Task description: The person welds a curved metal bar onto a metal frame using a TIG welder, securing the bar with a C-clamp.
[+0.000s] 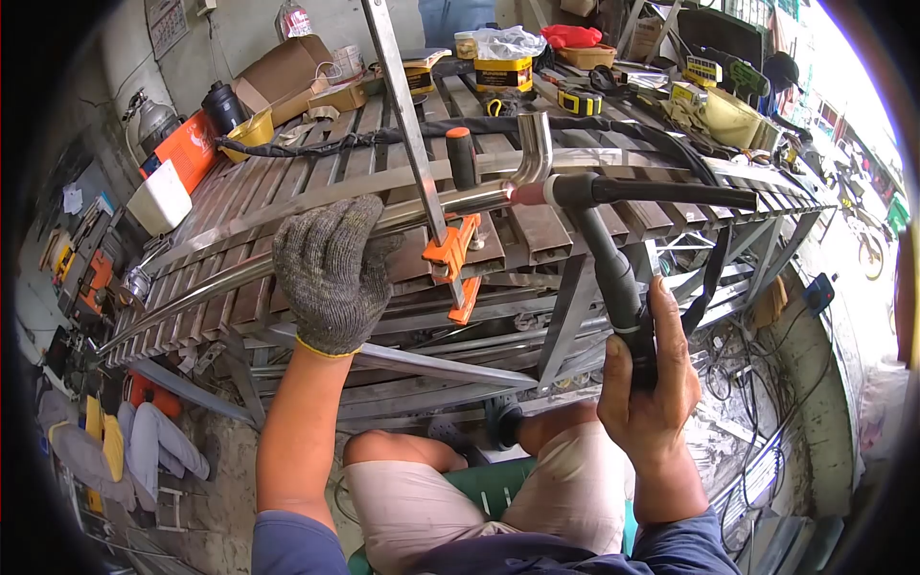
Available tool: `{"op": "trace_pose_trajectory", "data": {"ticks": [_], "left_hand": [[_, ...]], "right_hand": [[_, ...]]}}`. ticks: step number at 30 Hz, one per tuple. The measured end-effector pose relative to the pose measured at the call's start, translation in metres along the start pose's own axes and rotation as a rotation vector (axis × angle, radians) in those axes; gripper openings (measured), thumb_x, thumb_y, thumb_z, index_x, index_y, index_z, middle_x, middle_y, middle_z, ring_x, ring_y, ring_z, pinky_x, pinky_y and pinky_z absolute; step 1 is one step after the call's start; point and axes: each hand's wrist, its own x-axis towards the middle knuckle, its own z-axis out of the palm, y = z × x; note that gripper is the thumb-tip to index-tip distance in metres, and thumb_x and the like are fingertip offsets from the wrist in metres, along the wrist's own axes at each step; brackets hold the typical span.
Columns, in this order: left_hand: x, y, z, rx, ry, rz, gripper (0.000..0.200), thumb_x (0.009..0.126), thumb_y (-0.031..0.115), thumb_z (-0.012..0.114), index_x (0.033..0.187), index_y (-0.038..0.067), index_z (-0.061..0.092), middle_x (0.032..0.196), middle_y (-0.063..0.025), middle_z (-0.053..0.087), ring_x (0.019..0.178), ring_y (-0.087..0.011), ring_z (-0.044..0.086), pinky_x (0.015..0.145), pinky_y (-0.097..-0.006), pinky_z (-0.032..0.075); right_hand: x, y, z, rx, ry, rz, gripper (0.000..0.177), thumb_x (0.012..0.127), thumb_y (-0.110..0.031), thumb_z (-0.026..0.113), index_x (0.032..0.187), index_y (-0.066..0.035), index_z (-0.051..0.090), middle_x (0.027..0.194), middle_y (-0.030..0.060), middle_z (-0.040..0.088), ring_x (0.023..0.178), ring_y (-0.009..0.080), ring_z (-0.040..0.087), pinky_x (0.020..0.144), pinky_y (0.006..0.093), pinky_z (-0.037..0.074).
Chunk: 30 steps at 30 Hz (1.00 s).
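My left hand (pixel 331 273), in a grey knit work glove, is closed around a long shiny steel pipe (pixel 201 299) that runs along the near edge of the slatted metal bench (pixel 541 235). In my bare right hand (pixel 656 383) is a black TIG welding torch (pixel 604 254), held by its lower handle. Its reddish nozzle points left, right at the pipe's end, beside a short bent steel tube (pixel 535 149) standing up. An orange bar clamp (pixel 450 251) sits on the bench edge between my hands, with an orange and black handle (pixel 462 158) behind it.
A black sleeved cable (pixel 383 139) crosses the bench. Behind it lie a tape measure (pixel 582 103), yellow tins (pixel 503 74) and a cardboard box (pixel 283 72). Steel bars lie under the bench. Cables (pixel 757 422) trail over the floor at right. A person in grey trousers (pixel 158 441) is at lower left.
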Motion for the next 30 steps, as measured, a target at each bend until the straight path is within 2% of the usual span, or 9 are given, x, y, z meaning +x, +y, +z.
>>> {"op": "trace_pose_trajectory", "data": {"ticks": [4, 7, 13, 16, 22, 24, 26, 28, 30], "left_hand": [[0.001, 0.000, -0.001, 0.006, -0.004, 0.004, 0.036, 0.089, 0.021, 0.080, 0.123, 0.008, 0.074, 0.118, -0.0118, 0.074, 0.109, -0.0356, 0.067, 0.102, -0.0521, 0.047], [-0.005, -0.002, 0.005, -0.033, 0.013, -0.011, 0.058, 0.073, 0.014, 0.074, 0.131, 0.013, 0.072, 0.122, -0.0105, 0.070, 0.114, -0.0351, 0.063, 0.107, -0.0562, 0.043], [-0.006, -0.003, 0.005, -0.017, 0.002, -0.016, 0.056, 0.076, 0.015, 0.074, 0.132, 0.014, 0.072, 0.122, -0.0103, 0.070, 0.115, -0.0345, 0.063, 0.108, -0.0562, 0.043], [0.001, 0.001, 0.000, 0.006, 0.011, 0.005, 0.036, 0.089, 0.021, 0.080, 0.122, 0.008, 0.074, 0.117, -0.0119, 0.074, 0.108, -0.0361, 0.067, 0.100, -0.0523, 0.047], [0.001, 0.001, 0.000, 0.010, 0.021, 0.017, 0.035, 0.089, 0.020, 0.080, 0.122, 0.009, 0.074, 0.117, -0.0122, 0.073, 0.106, -0.0359, 0.067, 0.100, -0.0517, 0.047], [-0.005, -0.004, 0.006, -0.040, -0.005, -0.014, 0.057, 0.076, 0.016, 0.073, 0.133, 0.014, 0.071, 0.123, -0.0108, 0.069, 0.114, -0.0352, 0.064, 0.108, -0.0562, 0.043], [-0.005, -0.003, 0.003, -0.029, -0.009, -0.008, 0.060, 0.073, 0.015, 0.073, 0.134, 0.013, 0.070, 0.123, -0.0109, 0.068, 0.115, -0.0355, 0.063, 0.108, -0.0563, 0.043], [0.001, 0.000, 0.000, -0.010, 0.012, 0.006, 0.037, 0.088, 0.018, 0.080, 0.123, 0.008, 0.074, 0.118, -0.0131, 0.074, 0.108, -0.0364, 0.067, 0.102, -0.0527, 0.047], [0.001, 0.001, 0.000, -0.008, 0.006, 0.002, 0.037, 0.088, 0.018, 0.080, 0.123, 0.008, 0.074, 0.118, -0.0128, 0.074, 0.108, -0.0363, 0.067, 0.102, -0.0528, 0.047]], "right_hand": [[0.000, 0.000, 0.001, 0.004, 0.012, -0.004, 0.058, 0.094, 0.006, 0.069, 0.148, 0.014, 0.051, 0.128, 0.0340, 0.069, 0.098, 0.0384, 0.076, 0.081, 0.0402, 0.063], [0.001, 0.000, -0.002, -0.024, -0.037, -0.020, 0.058, 0.094, 0.006, 0.069, 0.149, 0.014, 0.051, 0.124, 0.0326, 0.070, 0.091, 0.0364, 0.075, 0.077, 0.0396, 0.062], [-0.002, 0.000, 0.001, -0.005, 0.007, 0.002, 0.058, 0.095, 0.004, 0.069, 0.148, 0.014, 0.050, 0.132, 0.0347, 0.067, 0.104, 0.0400, 0.077, 0.085, 0.0397, 0.063], [-0.002, 0.000, 0.001, -0.008, 0.005, 0.000, 0.058, 0.095, 0.004, 0.070, 0.149, 0.014, 0.050, 0.131, 0.0342, 0.068, 0.101, 0.0393, 0.077, 0.083, 0.0398, 0.063], [-0.002, -0.002, -0.004, -0.067, -0.071, -0.018, 0.059, 0.094, 0.005, 0.071, 0.149, 0.014, 0.051, 0.125, 0.0323, 0.070, 0.088, 0.0355, 0.075, 0.074, 0.0399, 0.062], [-0.002, 0.000, -0.001, -0.053, -0.035, -0.033, 0.060, 0.093, 0.005, 0.071, 0.149, 0.014, 0.051, 0.123, 0.0318, 0.070, 0.086, 0.0350, 0.074, 0.073, 0.0398, 0.062], [-0.002, 0.000, 0.002, -0.029, 0.002, -0.029, 0.062, 0.092, 0.006, 0.071, 0.150, 0.014, 0.050, 0.123, 0.0316, 0.070, 0.086, 0.0352, 0.074, 0.072, 0.0398, 0.062], [-0.003, 0.002, 0.002, -0.022, 0.013, -0.032, 0.061, 0.092, 0.006, 0.071, 0.150, 0.014, 0.050, 0.123, 0.0317, 0.070, 0.086, 0.0353, 0.074, 0.073, 0.0400, 0.062], [-0.003, 0.002, 0.003, -0.028, 0.017, -0.037, 0.061, 0.092, 0.006, 0.071, 0.149, 0.014, 0.050, 0.123, 0.0314, 0.070, 0.087, 0.0353, 0.075, 0.073, 0.0400, 0.062]]}}
